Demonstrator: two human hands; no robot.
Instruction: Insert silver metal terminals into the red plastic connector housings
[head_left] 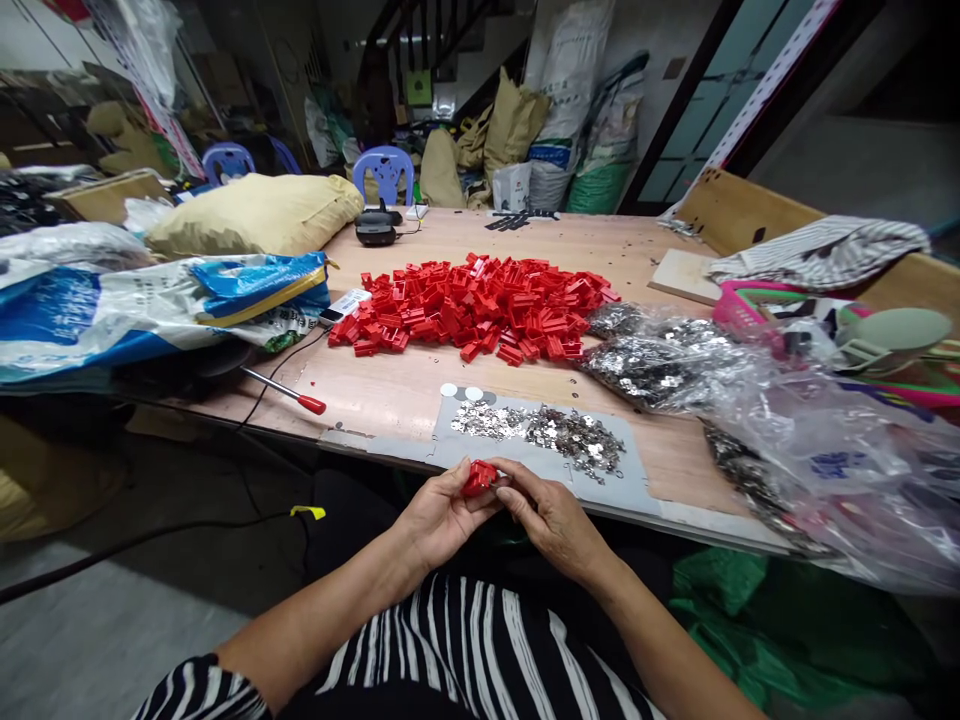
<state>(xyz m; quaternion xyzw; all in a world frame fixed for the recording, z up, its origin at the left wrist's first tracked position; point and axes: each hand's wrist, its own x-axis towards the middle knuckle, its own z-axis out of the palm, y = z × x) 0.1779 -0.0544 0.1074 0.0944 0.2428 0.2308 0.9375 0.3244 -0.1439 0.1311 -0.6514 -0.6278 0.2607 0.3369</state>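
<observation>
My left hand (441,515) is closed around a small red plastic part (480,478), just in front of the table's near edge. From the other side my right hand (551,515) meets it, thumb and fingers pinched together at the part's right end. Whatever those fingers hold is too small to make out. Just beyond both hands, small silvery metal pieces (491,420) and darker metal pieces (577,440) lie spread on a grey sheet (626,465). Farther back is a large heap of similar red plastic parts (487,305).
Clear plastic bags of metal pieces (660,365) stand at the right, near a pink basket (739,305). On the left lie a blue-and-white sack (135,310), a tan sack (255,215) and a red-handled tool (311,404). A black cable (187,532) crosses at lower left.
</observation>
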